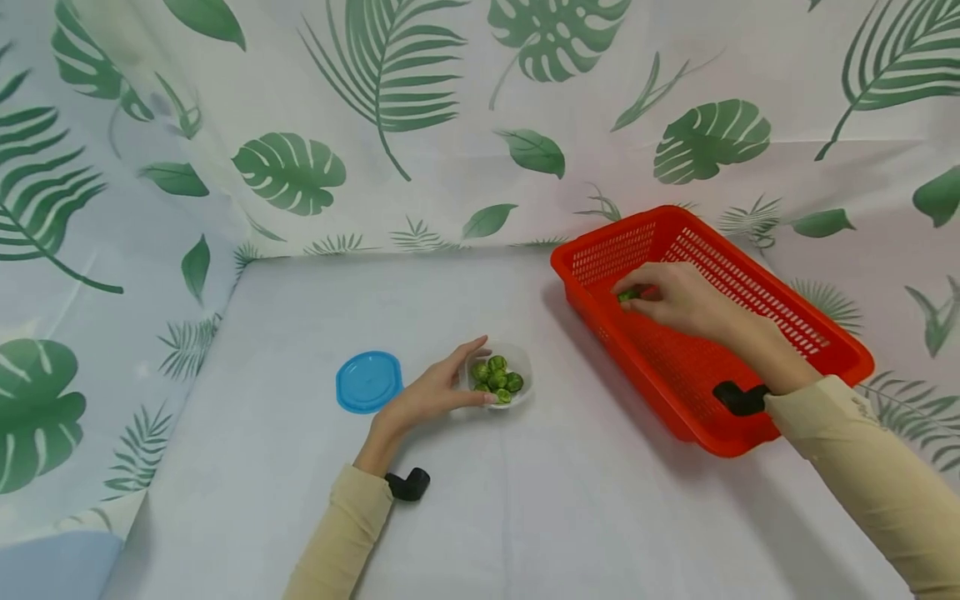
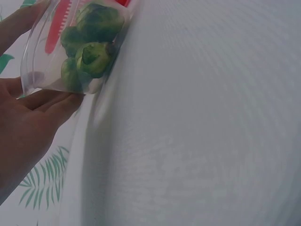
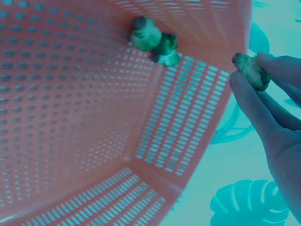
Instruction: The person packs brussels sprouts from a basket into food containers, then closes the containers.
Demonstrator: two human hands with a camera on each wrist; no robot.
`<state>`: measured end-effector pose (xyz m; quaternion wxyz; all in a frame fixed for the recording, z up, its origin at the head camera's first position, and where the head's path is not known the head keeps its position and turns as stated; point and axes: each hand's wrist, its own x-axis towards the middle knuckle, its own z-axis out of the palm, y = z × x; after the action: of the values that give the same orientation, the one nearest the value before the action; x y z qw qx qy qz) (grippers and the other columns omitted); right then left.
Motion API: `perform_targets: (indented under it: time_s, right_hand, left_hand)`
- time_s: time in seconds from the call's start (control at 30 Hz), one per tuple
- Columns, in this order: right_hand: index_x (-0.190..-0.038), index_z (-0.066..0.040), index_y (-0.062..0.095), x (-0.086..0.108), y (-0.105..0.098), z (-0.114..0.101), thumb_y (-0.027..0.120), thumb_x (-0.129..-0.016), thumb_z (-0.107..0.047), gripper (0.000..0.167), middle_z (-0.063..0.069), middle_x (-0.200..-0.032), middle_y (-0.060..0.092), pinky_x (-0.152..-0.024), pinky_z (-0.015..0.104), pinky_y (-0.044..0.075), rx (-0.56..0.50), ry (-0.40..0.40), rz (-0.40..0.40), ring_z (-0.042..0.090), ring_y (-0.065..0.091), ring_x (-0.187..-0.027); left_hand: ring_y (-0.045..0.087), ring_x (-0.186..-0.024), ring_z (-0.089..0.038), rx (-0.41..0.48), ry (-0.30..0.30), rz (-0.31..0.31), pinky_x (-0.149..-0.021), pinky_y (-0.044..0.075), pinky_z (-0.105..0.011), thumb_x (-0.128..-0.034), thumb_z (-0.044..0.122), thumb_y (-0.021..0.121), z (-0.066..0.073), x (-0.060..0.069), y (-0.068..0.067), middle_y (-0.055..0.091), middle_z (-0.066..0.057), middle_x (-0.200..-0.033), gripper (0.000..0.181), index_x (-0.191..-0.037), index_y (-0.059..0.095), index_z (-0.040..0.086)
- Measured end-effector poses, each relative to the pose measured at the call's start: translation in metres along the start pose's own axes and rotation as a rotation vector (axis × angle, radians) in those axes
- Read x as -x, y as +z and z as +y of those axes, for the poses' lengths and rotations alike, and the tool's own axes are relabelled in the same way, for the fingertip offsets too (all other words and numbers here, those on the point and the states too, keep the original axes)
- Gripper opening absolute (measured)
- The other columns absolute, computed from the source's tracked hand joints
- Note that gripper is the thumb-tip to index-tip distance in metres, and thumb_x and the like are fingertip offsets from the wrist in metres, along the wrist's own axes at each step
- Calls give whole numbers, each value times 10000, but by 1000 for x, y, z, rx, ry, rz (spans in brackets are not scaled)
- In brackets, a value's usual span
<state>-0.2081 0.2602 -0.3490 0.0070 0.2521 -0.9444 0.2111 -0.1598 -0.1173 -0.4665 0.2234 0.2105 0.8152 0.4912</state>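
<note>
Pinching a Brussels sprout above the red basket

My right hand is gripping that sprout between thumb and fingertips, holding it over the far part of the basket in the head view. My left hand is holding a clear tub, thumb and fingers spanning its sides, and a cluster of sprouts is sitting inside. The basket's left wall is standing between tub and raised sprout. At least two more sprouts are lying inside the basket, touching each other. A blue lid is lying left of the tub, beside my wrist. White cloth is spreading underneath, and leaf-printed sheeting is hanging behind. The basket is showing rigid walls pierced with slots; the tub is looking smooth and see-through; the sprouts are showing round, layered leaves
</note>
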Motion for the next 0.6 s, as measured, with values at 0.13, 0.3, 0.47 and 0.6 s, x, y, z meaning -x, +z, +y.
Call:
perform_targets:
  time_s: [0.13,0.3,0.47,0.6]
  right_hand:
    - [-1108,-73,778,2,-4,-9,792,-870,3,250,48,-1006,763,-768,388,598,6,-33,11,200,671,-885]
    - [-1100,-89,776,4,-5,-20,799,-862,10,258,29,-1012,758,-751,346,583,14,-48,30,175,659,-876]
    - [-1090,-100,779,3,-3,-29,796,-870,-3,241,18,-1028,749,-757,331,565,-7,-65,36,177,655,-902]
    - [-1091,-107,777,3,-2,-33,799,-872,-12,239,14,-1045,745,-792,380,572,-23,-56,34,186,655,-938]
  left_hand:
    - [217,-1578,-259,9,-8,-5,-1233,290,-551,-915,452,772,1,-1,-1,361,45,-1655,948,-1659,206,290]
    - [213,-1579,-288,9,3,-10,-1229,289,-569,-925,428,767,3,-1,-2,349,20,-1664,938,-1660,205,276]
    - [214,-1580,-281,11,6,-13,-1230,296,-555,-930,421,763,2,0,-1,344,19,-1666,935,-1661,201,269]
    - [216,-1579,-270,14,4,-11,-1228,301,-553,-926,426,765,2,0,0,345,28,-1665,933,-1659,208,273]
